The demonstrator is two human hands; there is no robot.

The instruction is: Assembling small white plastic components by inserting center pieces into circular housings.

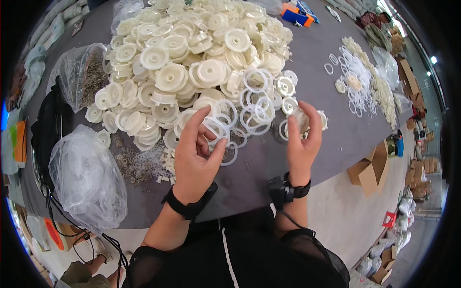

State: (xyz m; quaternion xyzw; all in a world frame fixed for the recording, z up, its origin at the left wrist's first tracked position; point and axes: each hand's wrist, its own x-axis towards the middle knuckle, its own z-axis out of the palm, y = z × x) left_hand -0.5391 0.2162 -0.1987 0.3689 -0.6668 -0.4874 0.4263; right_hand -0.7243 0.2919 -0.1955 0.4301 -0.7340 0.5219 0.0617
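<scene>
My left hand (194, 158) is open, its thumb and index finger spread apart. Beyond its fingertips lie several translucent white plastic rings (260, 108), overlapping one another. My right hand (303, 149) curls its thumb and fingers around a cream plastic wheel (301, 121); the fingers partly hide it. A large heap of cream plastic wheels (171, 78) spreads over the dark grey table (261, 175) ahead of both hands. Just left of my left hand are small cream pieces (168, 161) and a scatter of small metal springs (132, 165).
Clear plastic bags (89, 177) lie at the left, one (91, 77) holding small brown metal parts. Another pile of white rings (357, 86) sits at the right beside strung cream parts. An orange and blue object (297, 17) rests at the far edge. An open cardboard box (370, 168) stands on the floor.
</scene>
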